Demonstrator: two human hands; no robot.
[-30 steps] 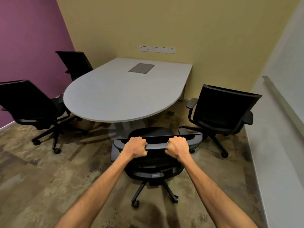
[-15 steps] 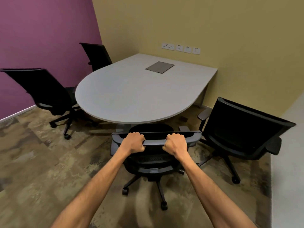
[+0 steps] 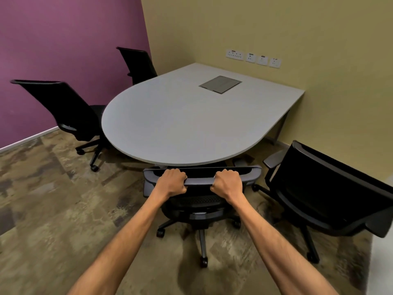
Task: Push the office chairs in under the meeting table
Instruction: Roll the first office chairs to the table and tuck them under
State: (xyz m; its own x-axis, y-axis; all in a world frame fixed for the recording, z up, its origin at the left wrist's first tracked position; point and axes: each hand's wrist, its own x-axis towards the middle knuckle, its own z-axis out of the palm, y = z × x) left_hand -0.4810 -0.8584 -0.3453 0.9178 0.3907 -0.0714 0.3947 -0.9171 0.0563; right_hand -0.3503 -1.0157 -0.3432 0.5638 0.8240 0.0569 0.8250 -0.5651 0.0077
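Pushing first chair (image 3: pixel 202 201) in: left hand (image 3: pixel 172 183) and right hand (image 3: pixel 227 184) both fisted around its top rail, seat already tucked under meeting table (image 3: pixel 180 124) edge at 12 o'clock. Probably a short straight shove more, then release. Next up: chair at 3 o'clock (image 3: pixel 331 192), chair at 10 o'clock (image 3: pixel 63 109), far chair at 11 o'clock (image 3: pixel 138 64), all standing clear of the table.

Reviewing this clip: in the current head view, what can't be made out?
- Seat of the held chair: hidden under the meeting table rim.
- Fingertips of left hand and right hand: curled round the backrest top, out of sight.
- Wall sockets: too small to tell switch states.
- Right-side chair: cut off by the right frame edge.
- Far chair: seat and base hidden behind the table.
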